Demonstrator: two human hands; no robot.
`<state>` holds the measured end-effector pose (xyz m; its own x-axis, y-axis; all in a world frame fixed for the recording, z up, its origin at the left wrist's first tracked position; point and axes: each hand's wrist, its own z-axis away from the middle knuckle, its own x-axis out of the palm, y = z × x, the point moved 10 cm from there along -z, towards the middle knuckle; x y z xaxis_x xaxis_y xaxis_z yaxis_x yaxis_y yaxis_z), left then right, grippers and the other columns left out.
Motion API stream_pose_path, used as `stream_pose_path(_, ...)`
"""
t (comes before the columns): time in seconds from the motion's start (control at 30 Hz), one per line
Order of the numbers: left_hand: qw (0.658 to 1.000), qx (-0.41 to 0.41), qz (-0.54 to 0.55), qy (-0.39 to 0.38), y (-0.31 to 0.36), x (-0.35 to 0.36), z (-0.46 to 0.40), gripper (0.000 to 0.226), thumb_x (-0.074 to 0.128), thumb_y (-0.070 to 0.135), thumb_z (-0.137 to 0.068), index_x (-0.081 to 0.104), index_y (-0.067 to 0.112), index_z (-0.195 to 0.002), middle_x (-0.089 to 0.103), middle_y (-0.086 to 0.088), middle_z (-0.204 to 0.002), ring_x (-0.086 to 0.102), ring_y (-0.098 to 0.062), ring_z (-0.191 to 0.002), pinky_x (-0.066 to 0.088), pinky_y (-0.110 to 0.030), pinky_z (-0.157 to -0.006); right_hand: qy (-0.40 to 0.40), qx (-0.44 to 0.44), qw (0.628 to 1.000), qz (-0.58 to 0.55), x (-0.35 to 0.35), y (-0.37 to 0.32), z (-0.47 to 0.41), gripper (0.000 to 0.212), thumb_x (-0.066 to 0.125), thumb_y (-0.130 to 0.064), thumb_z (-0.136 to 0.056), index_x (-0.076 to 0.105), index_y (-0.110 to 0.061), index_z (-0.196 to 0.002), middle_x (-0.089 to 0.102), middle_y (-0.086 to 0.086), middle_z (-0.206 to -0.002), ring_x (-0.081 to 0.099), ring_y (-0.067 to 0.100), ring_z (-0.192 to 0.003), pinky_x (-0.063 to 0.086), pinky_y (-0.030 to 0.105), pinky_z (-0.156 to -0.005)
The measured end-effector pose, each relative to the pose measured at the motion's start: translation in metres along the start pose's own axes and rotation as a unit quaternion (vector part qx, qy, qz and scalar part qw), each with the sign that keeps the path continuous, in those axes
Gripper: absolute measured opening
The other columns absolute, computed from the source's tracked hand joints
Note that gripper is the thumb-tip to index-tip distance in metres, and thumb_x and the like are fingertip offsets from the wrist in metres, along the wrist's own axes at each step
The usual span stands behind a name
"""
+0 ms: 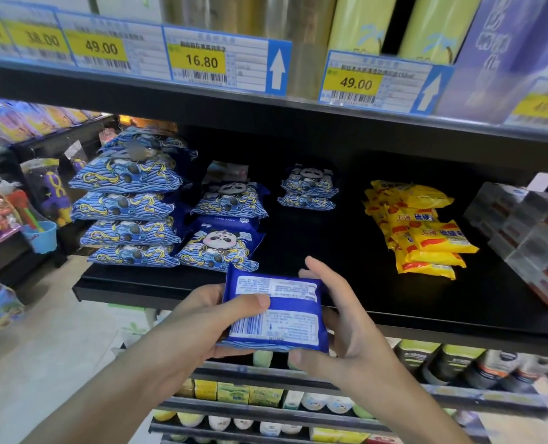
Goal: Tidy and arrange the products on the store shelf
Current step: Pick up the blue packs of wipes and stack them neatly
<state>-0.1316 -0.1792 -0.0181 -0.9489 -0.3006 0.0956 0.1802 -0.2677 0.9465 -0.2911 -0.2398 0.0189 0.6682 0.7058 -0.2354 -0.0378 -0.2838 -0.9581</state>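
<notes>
Black shelving fills the view, and its middle shelf (346, 238) serves as the landmark. On that shelf's left end stands a tall stack of blue panda packs (128, 206), with a shorter pile (227, 225) just right of it and a pair (307, 187) farther back. Toward the shelf's right lie yellow packets (423, 232), then grey boxes (529, 232). Price tags (199, 57) hang above the shelf. Before its front edge, one blue pack (275, 312) is held back-side up: the left hand (202, 318) grips it, thumb across the label, while the right hand (340, 315) cups its right side with curled fingers.
</notes>
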Motion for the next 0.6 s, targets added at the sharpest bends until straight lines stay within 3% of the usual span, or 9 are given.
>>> stream_pose_path(0.13,0.998,0.047,-0.029,-0.018,0.012,0.002,0.000,0.037,0.088,0.046,-0.073,0.077,0.035,-0.107,0.081,0.003,-0.110,0.078,-0.015,-0.100,0.056,-0.034,-0.088,0.014,0.011,1.000,0.010,-0.012,-0.001,-0.003,0.103,0.089,-0.028,-0.075,0.026,-0.068,-0.146,0.044,-0.040,-0.141,0.060,0.011,-0.126,0.056,0.030,-0.097)
stream_pose_path(0.23,0.994,0.100,-0.033,-0.006,0.023,-0.003,0.000,0.041,0.091,0.044,-0.074,0.074,0.037,-0.111,0.080,0.007,-0.111,0.077,-0.011,-0.098,0.058,-0.019,-0.075,0.031,0.064,0.997,-0.040,-0.020,0.006,-0.006,0.097,0.090,-0.056,-0.067,0.031,-0.070,-0.142,0.053,-0.034,-0.136,0.063,0.008,-0.123,0.058,0.025,-0.091)
stream_pose_path(0.33,0.986,0.162,-0.029,-0.024,0.034,0.000,0.003,0.037,0.092,0.031,-0.076,0.073,0.046,-0.104,0.079,0.008,-0.116,0.075,-0.010,-0.105,0.056,-0.013,-0.080,0.038,0.153,0.985,-0.075,-0.023,0.019,-0.009,0.081,0.072,-0.081,-0.066,0.048,-0.056,-0.140,0.068,-0.020,-0.127,0.071,0.013,-0.111,0.062,0.032,-0.084)
stream_pose_path(0.4,0.979,0.199,-0.031,-0.040,0.039,0.004,0.005,0.040,0.086,0.023,-0.078,0.072,0.044,-0.109,0.078,0.004,-0.119,0.074,-0.014,-0.109,0.057,-0.016,-0.085,0.015,0.211,0.973,-0.097,-0.015,0.025,-0.011,0.074,0.060,-0.092,-0.064,0.067,-0.049,-0.123,0.074,-0.009,-0.121,0.075,0.020,-0.101,0.062,0.037,-0.081)
stream_pose_path(0.5,0.968,0.239,-0.032,-0.073,0.042,0.011,0.008,0.045,0.086,0.023,-0.079,0.070,0.040,-0.118,0.076,-0.001,-0.123,0.073,-0.017,-0.111,0.057,-0.019,-0.087,-0.021,0.253,0.960,-0.114,-0.002,0.028,-0.010,0.082,0.064,-0.092,-0.060,0.074,-0.034,-0.117,0.076,-0.001,-0.115,0.074,0.023,-0.088,0.060,0.035,-0.068)
stream_pose_path(0.6,0.963,0.253,-0.044,-0.077,0.039,0.011,0.006,0.047,0.085,0.024,-0.079,0.069,0.039,-0.120,0.075,-0.003,-0.123,0.073,-0.019,-0.111,0.057,-0.021,-0.087,0.019,0.254,0.957,-0.137,-0.005,0.034,-0.011,0.088,0.082,-0.072,-0.061,0.065,-0.014,-0.127,0.076,0.009,-0.108,0.068,0.024,-0.075,0.055,0.034,-0.059)
